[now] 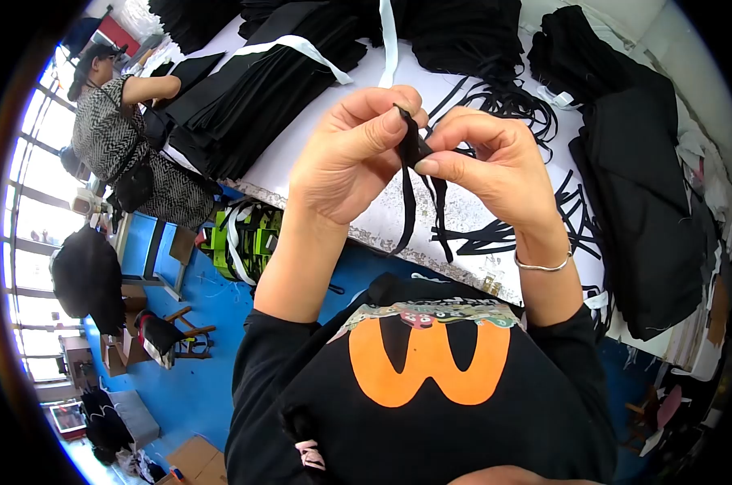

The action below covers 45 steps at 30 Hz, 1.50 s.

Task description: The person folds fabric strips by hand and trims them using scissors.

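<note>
Above the table's near edge, my left hand [354, 141] pinches a narrow black fabric strap [407, 198] between thumb and fingers. My right hand [483, 158], with a bangle at the wrist, grips the same strap a little lower, thumb against the curled index finger. Two loose ends of the strap hang below my fingers. Behind and to the right of my hands, more thin black straps [503, 113] lie in a tangle on the white table [382, 202]. Another group of cut black strips [483, 238] lies under my right wrist.
Piles of black fabric pieces [261, 105] cover the far left of the table, a white band across them. Folded black fabric [645, 186] is stacked at the right. A co-worker [127, 137] stands at the left. Green-and-black bundles [253, 238] and a wooden stool [190, 331] are on the floor.
</note>
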Motion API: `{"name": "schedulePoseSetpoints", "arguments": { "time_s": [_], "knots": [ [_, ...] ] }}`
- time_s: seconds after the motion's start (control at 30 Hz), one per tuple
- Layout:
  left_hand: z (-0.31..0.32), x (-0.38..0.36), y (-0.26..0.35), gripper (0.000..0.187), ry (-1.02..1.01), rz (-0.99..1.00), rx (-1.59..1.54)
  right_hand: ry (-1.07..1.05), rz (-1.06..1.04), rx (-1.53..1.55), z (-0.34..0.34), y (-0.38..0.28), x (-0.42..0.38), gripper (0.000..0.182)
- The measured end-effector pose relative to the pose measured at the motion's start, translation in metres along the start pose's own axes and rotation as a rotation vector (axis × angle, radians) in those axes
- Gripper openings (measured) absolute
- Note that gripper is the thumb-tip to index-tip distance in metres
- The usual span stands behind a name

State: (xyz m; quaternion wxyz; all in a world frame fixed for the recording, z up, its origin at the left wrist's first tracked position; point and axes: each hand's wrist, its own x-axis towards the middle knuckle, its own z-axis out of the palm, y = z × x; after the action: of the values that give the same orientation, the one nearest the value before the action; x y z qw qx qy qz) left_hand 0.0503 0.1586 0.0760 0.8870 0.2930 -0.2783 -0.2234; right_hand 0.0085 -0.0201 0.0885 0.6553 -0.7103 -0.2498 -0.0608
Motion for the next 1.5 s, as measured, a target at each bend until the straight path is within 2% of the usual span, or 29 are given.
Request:
{"name": "schedulePoseSetpoints", "arguments": {
  "time_s": [0.03, 0.1, 0.17, 0.23, 0.27, 0.3, 0.37, 0.47, 0.57, 0.7, 0.77, 0.8, 0.9, 0.93, 0.97, 1.03, 1.17, 1.23, 1.3, 1.4, 1.5],
  "knots": [
    [-0.002, 0.0, 0.0, 0.009, 0.0, 0.001, -0.001, -0.001, 0.0, -0.001, 0.002, 0.0, -0.001, 0.008],
    [-0.002, 0.001, -0.003, 0.009, -0.022, -0.018, -0.059, 0.076, 0.187, 0.16, 0.004, -0.001, -0.005, 0.007],
    [-0.003, 0.003, -0.006, 0.009, 0.011, -0.022, -0.085, 0.126, 0.135, 0.149, 0.007, 0.002, -0.009, 0.01],
    [-0.008, 0.005, -0.008, 0.014, 0.031, -0.047, 0.013, 0.262, -0.041, -0.205, 0.006, -0.002, -0.013, 0.01],
    [-0.003, 0.006, -0.012, 0.014, 0.149, -0.021, 0.065, 0.309, -0.143, -0.433, 0.006, -0.007, -0.015, 0.007],
    [-0.002, 0.008, -0.015, 0.014, 0.145, -0.026, 0.062, 0.349, -0.325, -0.721, 0.003, -0.006, -0.016, 0.008],
    [-0.001, 0.012, -0.02, 0.014, 0.226, -0.063, 0.163, 0.423, -0.541, -0.988, -0.001, -0.004, -0.017, 0.012],
    [0.004, 0.016, -0.027, 0.014, 0.238, -0.099, 0.146, 0.444, -0.547, -1.098, -0.004, -0.007, -0.024, 0.016],
    [0.008, 0.018, -0.034, 0.015, 0.236, -0.098, 0.166, 0.456, -0.496, -1.068, -0.012, -0.013, -0.035, 0.016],
    [0.008, 0.018, -0.035, 0.016, 0.255, -0.043, 0.151, 0.586, -0.319, -1.26, -0.039, -0.02, -0.059, 0.009],
    [0.012, 0.015, -0.035, 0.016, 0.256, -0.027, 0.172, 0.572, -0.162, -1.352, -0.064, -0.012, -0.074, 0.005],
    [0.016, 0.014, -0.035, 0.016, 0.253, 0.004, 0.217, 0.616, -0.045, -1.417, -0.071, -0.006, -0.079, 0.01],
    [0.02, 0.016, -0.044, 0.017, 0.201, 0.035, 0.168, 0.635, -0.094, -1.344, -0.07, -0.008, -0.078, 0.015],
    [0.024, 0.017, -0.048, 0.016, 0.191, 0.091, 0.243, 0.615, -0.109, -1.099, -0.061, -0.015, -0.075, 0.018],
    [0.029, 0.017, -0.052, 0.015, 0.179, 0.144, 0.318, 0.596, -0.081, -0.728, -0.048, -0.024, -0.072, 0.016],
    [0.035, 0.017, -0.057, 0.014, 0.165, 0.144, 0.354, 0.479, -0.157, -0.51, -0.034, -0.037, -0.065, 0.016],
    [0.044, 0.014, -0.063, 0.015, 0.135, 0.205, 0.428, 0.456, -0.209, -0.653, -0.028, -0.05, -0.054, 0.014],
    [0.044, 0.013, -0.063, 0.013, 0.121, 0.224, 0.478, 0.3, -0.228, -0.777, -0.032, -0.053, -0.053, 0.014],
    [0.045, 0.01, -0.063, 0.013, 0.137, 0.233, 0.488, 0.306, -0.201, -0.786, -0.031, -0.056, -0.051, 0.011],
    [0.043, 0.007, -0.063, 0.012, 0.156, 0.239, 0.478, 0.243, -0.269, -0.843, -0.032, -0.057, -0.047, 0.012],
    [0.043, 0.006, -0.061, 0.012, 0.154, 0.257, 0.465, 0.238, -0.251, -0.77, -0.032, -0.056, -0.044, 0.011]
  ]
}}
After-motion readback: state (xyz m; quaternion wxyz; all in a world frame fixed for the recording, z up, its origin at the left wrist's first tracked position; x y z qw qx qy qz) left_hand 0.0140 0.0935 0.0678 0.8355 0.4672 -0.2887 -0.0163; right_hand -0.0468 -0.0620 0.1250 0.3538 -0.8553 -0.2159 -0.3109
